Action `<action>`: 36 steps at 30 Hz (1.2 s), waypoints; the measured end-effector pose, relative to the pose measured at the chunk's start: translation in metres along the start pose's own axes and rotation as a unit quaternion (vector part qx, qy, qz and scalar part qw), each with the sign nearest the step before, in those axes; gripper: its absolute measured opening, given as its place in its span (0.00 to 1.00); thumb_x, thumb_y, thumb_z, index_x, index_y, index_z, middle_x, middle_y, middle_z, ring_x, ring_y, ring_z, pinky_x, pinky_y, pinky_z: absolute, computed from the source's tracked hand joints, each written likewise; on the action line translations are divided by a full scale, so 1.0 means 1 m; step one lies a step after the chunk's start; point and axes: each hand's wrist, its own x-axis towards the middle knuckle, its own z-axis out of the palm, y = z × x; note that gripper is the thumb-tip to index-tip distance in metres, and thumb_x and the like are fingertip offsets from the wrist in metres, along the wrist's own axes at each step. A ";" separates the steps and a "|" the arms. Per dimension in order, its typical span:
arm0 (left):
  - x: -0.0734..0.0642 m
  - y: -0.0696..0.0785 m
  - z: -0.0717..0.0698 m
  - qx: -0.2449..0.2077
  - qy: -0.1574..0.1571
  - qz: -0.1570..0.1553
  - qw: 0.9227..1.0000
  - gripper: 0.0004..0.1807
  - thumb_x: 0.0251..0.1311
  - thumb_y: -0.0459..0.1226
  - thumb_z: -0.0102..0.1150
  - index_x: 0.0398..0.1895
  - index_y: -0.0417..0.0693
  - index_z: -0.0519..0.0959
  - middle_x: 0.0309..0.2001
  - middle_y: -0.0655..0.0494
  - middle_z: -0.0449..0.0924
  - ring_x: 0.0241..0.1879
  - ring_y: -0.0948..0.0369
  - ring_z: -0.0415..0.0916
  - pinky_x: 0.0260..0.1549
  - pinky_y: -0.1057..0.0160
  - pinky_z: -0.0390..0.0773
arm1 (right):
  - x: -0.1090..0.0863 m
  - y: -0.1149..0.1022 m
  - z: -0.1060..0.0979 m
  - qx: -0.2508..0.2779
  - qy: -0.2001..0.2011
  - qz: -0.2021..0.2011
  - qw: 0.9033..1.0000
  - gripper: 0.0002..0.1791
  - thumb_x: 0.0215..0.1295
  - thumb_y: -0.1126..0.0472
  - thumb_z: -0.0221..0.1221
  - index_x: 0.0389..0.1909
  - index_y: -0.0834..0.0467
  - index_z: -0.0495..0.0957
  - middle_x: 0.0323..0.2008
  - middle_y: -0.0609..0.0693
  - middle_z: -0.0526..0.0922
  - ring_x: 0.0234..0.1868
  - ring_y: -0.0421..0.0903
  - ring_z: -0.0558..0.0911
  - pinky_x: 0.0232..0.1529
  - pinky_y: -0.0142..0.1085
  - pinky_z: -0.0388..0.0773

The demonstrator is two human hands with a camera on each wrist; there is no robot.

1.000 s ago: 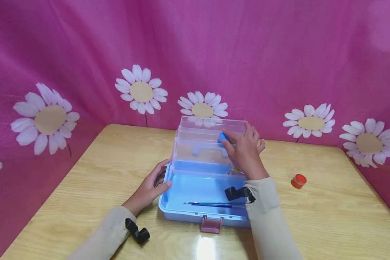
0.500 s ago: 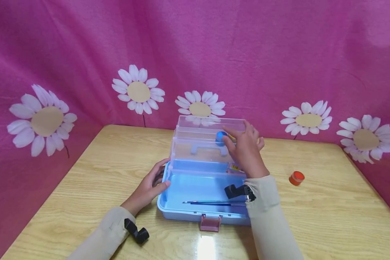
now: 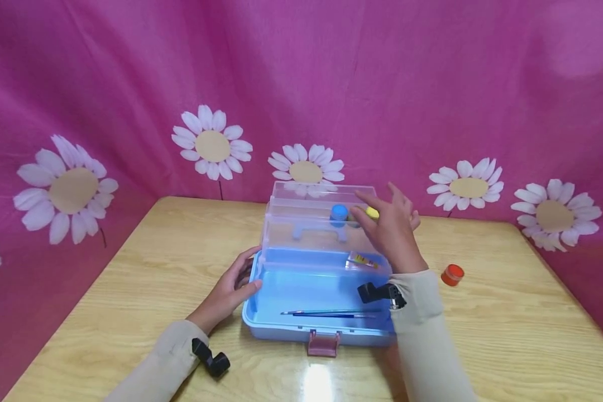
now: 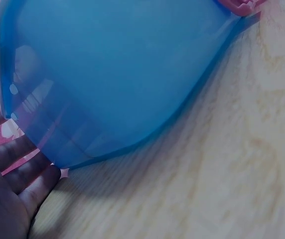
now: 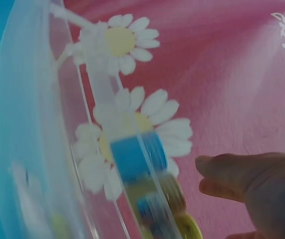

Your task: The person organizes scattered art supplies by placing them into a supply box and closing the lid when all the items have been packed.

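My left hand (image 3: 226, 290) holds the left end of a light blue storage box (image 3: 276, 335), thumb over the rim and fingers along the outside; the left wrist view shows the fingers (image 4: 20, 172) at the box's wall. My right hand (image 3: 394, 229) hovers over the right end of the clear tiered tray (image 3: 281, 234), fingers spread, holding nothing. In the tray stand a blue-lidded jar (image 3: 339, 214) and a yellow-lidded jar (image 3: 372, 213). From the right wrist, the blue jar (image 5: 140, 157) shows beside a brownish jar (image 5: 157, 199), apart from my fingertips (image 5: 210, 167).
Slim paintbrushes (image 3: 331, 314) lie in the box's base, near its pink latch (image 3: 324, 343). A small packet with yellow print (image 3: 363, 261) lies at the lower right of the tray. A red jar (image 3: 452, 274) stands on the wooden table (image 3: 507, 312). A pink floral cloth (image 3: 407, 84) hangs behind.
My right hand has let go of the blue-lidded jar and drawn away to the right, leaving it standing in the tray. The yellow-lidded jar has come into view. My left hand stays on the box.
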 end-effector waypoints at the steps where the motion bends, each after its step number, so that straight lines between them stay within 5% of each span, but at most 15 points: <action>1: 0.000 0.001 0.001 0.000 0.001 0.000 1.000 0.34 0.67 0.43 0.56 0.72 0.72 0.54 0.70 0.51 0.60 0.68 0.52 0.60 0.67 0.47 0.61 | 0.000 0.003 -0.002 -0.001 -0.001 0.002 1.000 0.27 0.65 0.47 0.60 0.64 0.46 0.73 0.74 0.63 0.47 0.72 0.65 0.44 0.63 0.71 0.37; 22: 0.000 0.000 0.004 0.014 0.016 -0.031 0.999 0.34 0.65 0.48 0.57 0.71 0.76 0.54 0.70 0.52 0.60 0.69 0.51 0.59 0.68 0.47 0.59 | -0.015 0.058 -0.055 -0.044 0.047 0.024 0.998 0.30 0.60 0.47 0.64 0.59 0.59 0.73 0.67 0.71 0.54 0.68 0.73 0.50 0.58 0.73 0.40; 36: 0.000 0.000 0.005 0.011 0.020 -0.019 1.000 0.34 0.65 0.46 0.57 0.71 0.74 0.55 0.70 0.51 0.60 0.69 0.51 0.60 0.67 0.47 0.60 | -0.030 0.086 -0.078 -0.079 -0.009 0.094 0.992 0.39 0.59 0.43 0.63 0.62 0.66 0.67 0.66 0.76 0.51 0.64 0.77 0.49 0.53 0.74 0.43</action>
